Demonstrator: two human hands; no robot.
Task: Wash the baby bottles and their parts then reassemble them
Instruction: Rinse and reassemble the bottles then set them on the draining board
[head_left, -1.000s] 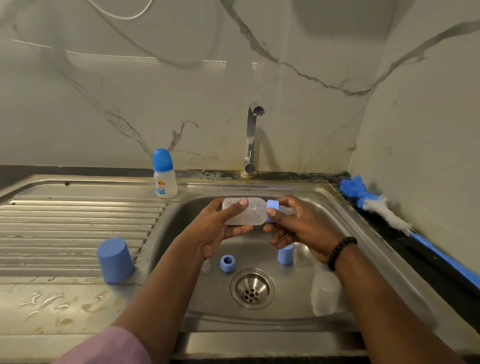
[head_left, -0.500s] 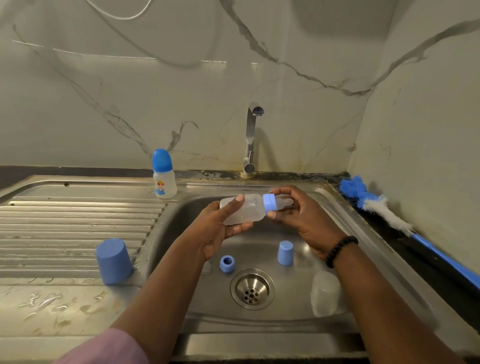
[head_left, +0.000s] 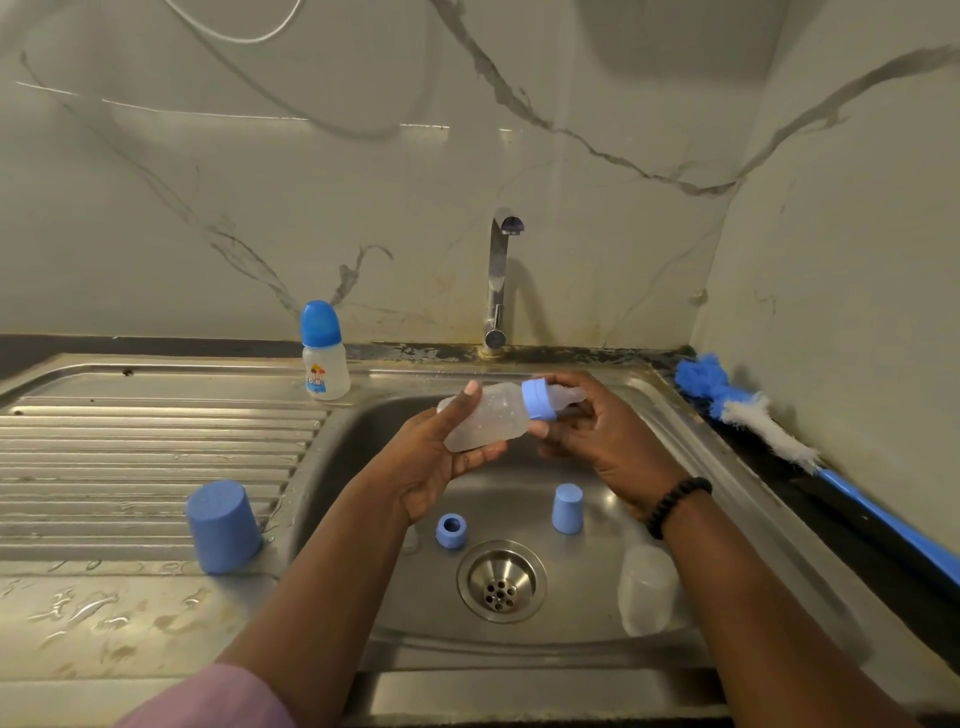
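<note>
Both hands over the sink basin (head_left: 597, 631), holding one clear baby bottle (head_left: 485, 422) horizontal, nipple end to the right and slightly up. Left hand (head_left: 434, 462) wraps the bottle body: thumb on top, fingers curled under. Right hand (head_left: 597, 436) grips the neck end, thumb at the blue collar ring (head_left: 540, 399), fingers curled behind the clear nipple (head_left: 569, 396). Bottle sits above the basin's back half, below and in front of the faucet (head_left: 498, 280), apart from it.

Basin floor: loose blue ring (head_left: 451, 530) just left of the drain (head_left: 501, 581), small blue cap (head_left: 567, 508) upright to the drain's upper right, second clear bottle body (head_left: 647, 590) lying at the right, close to the basin wall. Open floor between ring and cap, directly under the hands.

Drainboard (head_left: 130, 452): large blue cap (head_left: 223, 526) mouth-down near the basin edge. An assembled bottle with a blue cap (head_left: 324, 353) stands on the back ledge, left of the faucet. Bottle brush (head_left: 748, 415) lies along the right counter edge against the wall, well clear of the hands.
</note>
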